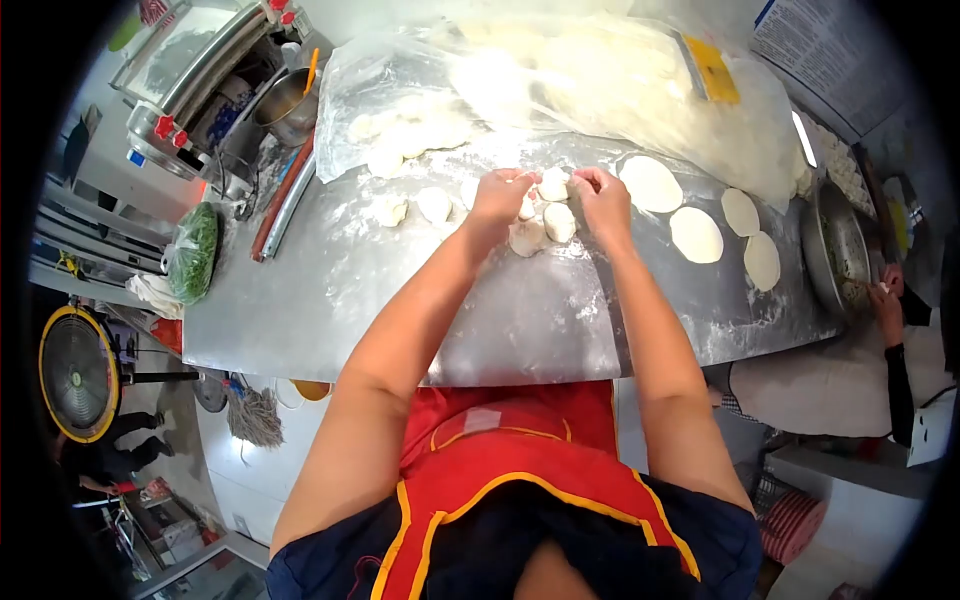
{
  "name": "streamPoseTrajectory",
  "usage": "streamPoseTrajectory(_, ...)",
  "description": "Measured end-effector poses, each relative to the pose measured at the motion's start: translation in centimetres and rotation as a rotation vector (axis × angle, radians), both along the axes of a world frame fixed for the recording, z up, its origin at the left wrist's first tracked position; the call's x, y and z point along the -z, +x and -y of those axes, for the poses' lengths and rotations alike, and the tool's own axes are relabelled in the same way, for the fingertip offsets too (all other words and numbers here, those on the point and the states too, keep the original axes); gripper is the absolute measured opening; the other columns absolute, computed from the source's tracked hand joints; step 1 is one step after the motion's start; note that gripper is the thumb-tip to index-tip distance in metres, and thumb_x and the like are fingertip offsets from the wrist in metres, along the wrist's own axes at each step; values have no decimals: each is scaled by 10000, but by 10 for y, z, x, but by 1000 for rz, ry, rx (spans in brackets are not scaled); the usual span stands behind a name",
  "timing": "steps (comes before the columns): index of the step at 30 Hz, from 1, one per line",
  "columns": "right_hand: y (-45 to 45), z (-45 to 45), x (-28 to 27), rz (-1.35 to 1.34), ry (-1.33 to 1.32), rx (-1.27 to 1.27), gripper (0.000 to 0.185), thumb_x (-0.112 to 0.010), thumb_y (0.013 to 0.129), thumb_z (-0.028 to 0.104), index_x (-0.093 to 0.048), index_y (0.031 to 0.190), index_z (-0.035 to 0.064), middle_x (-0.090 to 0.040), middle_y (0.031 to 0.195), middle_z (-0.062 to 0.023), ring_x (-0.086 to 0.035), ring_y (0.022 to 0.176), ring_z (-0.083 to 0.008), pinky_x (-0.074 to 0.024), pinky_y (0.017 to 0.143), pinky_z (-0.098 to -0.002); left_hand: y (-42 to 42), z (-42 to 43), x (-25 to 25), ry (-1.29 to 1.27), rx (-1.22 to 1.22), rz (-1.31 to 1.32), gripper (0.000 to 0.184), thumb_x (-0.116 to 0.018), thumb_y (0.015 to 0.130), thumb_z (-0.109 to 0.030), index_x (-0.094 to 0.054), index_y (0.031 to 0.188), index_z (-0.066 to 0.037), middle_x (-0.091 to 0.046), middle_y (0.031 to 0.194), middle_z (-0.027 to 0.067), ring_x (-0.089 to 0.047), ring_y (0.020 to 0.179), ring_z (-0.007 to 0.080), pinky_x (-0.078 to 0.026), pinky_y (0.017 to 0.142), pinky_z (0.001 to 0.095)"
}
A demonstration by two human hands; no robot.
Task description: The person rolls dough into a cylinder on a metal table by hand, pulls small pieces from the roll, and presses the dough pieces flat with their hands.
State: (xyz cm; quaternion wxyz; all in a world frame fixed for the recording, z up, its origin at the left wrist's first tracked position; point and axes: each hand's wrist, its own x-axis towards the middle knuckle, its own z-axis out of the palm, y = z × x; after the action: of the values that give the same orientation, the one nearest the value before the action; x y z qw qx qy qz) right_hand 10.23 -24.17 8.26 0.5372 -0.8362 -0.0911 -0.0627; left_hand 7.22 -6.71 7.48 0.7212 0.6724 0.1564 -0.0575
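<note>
On the floured metal table [400, 290], my left hand [503, 195] bends its fingers into a pinch beside a small dough ball [553, 184]. Across from it, my right hand [603, 195] also has thumb and fingers drawn together, close to the same ball's right side. What either pinch holds is too small to tell. Just below the hands lie another dough piece [559, 222] and a flattened one [526, 237]. To the left sit more lumps, among them a round dough piece [434, 205]. Flat dough rounds [696, 235] are spread to the right.
Clear plastic sheeting [640, 110] covers dough along the back. A red rolling pin [283, 205] and a bag of chopped greens [192, 253] lie left. At right stands a metal bowl [838, 240], with another person's hand [886, 300] at its rim. A fan [78, 375] stands lower left.
</note>
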Motion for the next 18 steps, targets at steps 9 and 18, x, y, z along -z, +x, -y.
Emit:
streamPoseTrajectory(9,38,-16,18,41,-304,-116,134,-701,779,120,-700,854,9,-687,795,-161,-662,760,-316,-509,710,-400,39,27,-2,998,335,145,371,-630,832,-280,-654,1177,-145,-686,1008,181,-647,957,360,-513,842,425)
streamPoseTrajectory(18,26,7,-22,-258,292,-142,151,-698,841,110,-699,919,-20,-675,762,-35,-594,670,-107,-478,634,-254,38,35,-12,1054,308,98,369,-705,810,-349,-713,1089,-108,-705,968,164,-674,923,319,-526,821,410)
